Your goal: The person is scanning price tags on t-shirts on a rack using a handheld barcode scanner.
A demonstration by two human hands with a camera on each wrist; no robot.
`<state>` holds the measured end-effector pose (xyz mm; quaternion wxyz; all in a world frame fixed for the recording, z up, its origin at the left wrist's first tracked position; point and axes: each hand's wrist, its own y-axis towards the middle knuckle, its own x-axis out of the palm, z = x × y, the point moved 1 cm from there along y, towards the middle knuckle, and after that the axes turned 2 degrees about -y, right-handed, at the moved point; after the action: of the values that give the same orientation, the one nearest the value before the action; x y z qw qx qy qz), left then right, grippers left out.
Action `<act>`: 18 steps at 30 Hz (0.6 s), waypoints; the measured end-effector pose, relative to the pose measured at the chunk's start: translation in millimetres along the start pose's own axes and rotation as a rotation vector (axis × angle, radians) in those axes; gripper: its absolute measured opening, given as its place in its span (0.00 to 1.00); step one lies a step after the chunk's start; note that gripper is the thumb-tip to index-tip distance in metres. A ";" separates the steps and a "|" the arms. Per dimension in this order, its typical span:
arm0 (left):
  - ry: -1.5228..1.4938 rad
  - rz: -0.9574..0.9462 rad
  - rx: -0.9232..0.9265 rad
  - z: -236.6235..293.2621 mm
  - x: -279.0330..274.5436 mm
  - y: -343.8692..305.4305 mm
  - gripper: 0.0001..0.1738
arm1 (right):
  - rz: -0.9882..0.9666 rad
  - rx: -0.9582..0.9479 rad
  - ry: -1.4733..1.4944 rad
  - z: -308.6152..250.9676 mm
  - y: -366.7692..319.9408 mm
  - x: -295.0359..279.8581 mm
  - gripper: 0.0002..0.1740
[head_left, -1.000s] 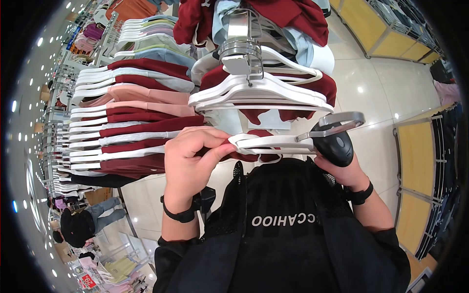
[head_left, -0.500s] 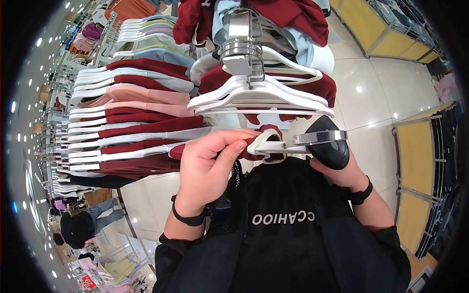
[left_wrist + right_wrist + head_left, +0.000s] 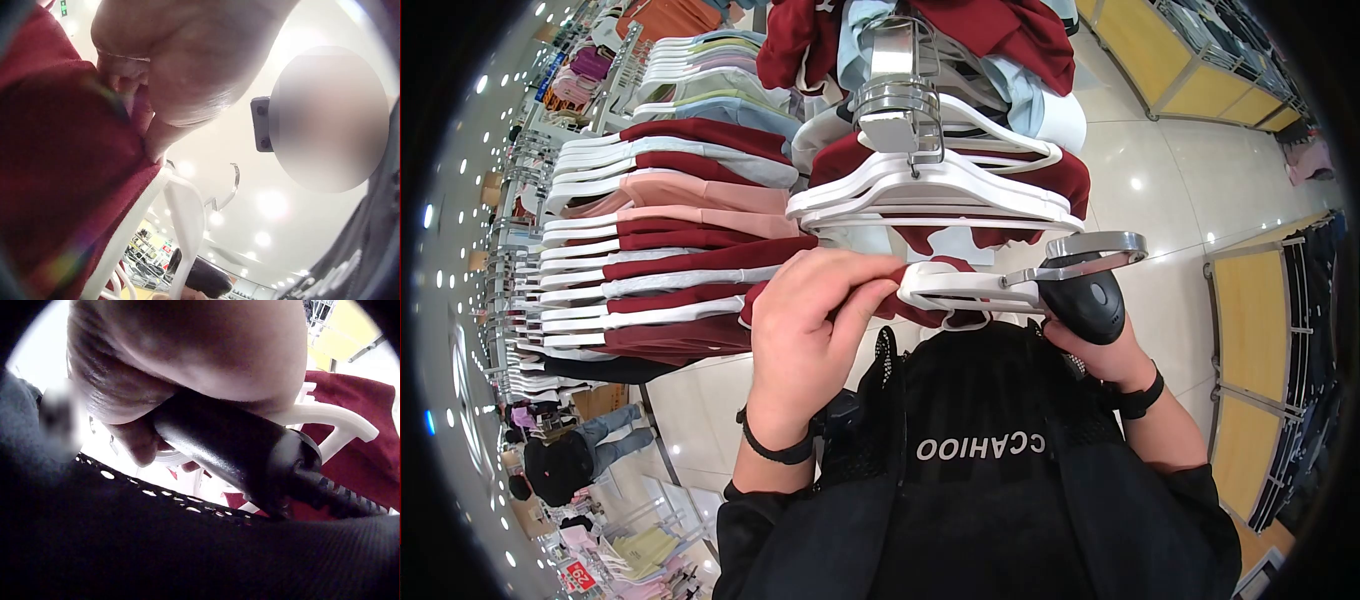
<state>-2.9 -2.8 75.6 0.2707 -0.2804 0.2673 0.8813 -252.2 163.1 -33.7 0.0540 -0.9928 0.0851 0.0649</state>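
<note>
My left hand (image 3: 815, 335) pinches a maroon shirt (image 3: 56, 144) with a cream neckline edge, beside one end of a white hanger (image 3: 960, 287). The hanger lies sideways in front of my chest, its metal hook (image 3: 1100, 243) pointing right, over a black corded handheld device (image 3: 1085, 305) shaped like a barcode scanner. My right hand (image 3: 1115, 350) grips that device by its handle (image 3: 219, 444); the fingers are partly hidden beneath it. In the left wrist view, the hanger (image 3: 187, 212) runs from the pinched cloth down toward my right hand.
Several white hangers (image 3: 930, 195) hang on a metal rail arm (image 3: 890, 130) just ahead. At left stands a long row of hung shirts (image 3: 670, 240). Yellow-panelled display racks (image 3: 1250, 330) line the right side over a tiled floor (image 3: 1155, 185). A person (image 3: 565, 465) stands at lower left.
My left hand shifted right along the hanger and then slightly back, pulling the maroon cloth and neckline into view. The hook and handheld device swung left, then right again.
</note>
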 end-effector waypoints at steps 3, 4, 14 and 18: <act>0.077 0.018 0.113 -4.2 -0.5 1.8 0.12 | 0.014 0.028 0.049 2.2 -1.2 0.5 0.31; 0.139 -0.007 0.221 -6.4 -0.9 1.6 0.12 | 0.014 0.029 0.049 2.9 -1.9 0.2 0.31; 0.198 -0.068 0.244 -18.5 -0.1 -4.3 0.18 | 0.039 0.033 0.056 2.8 -3.2 2.2 0.31; 0.186 -0.031 0.277 -24.6 -0.8 -4.6 0.14 | 0.027 0.077 0.078 6.5 -3.6 2.3 0.30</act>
<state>9.2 -15.2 57.4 0.2942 -0.3250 0.4057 0.8020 -250.1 167.0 -40.1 0.0880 -0.9905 0.1030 0.0235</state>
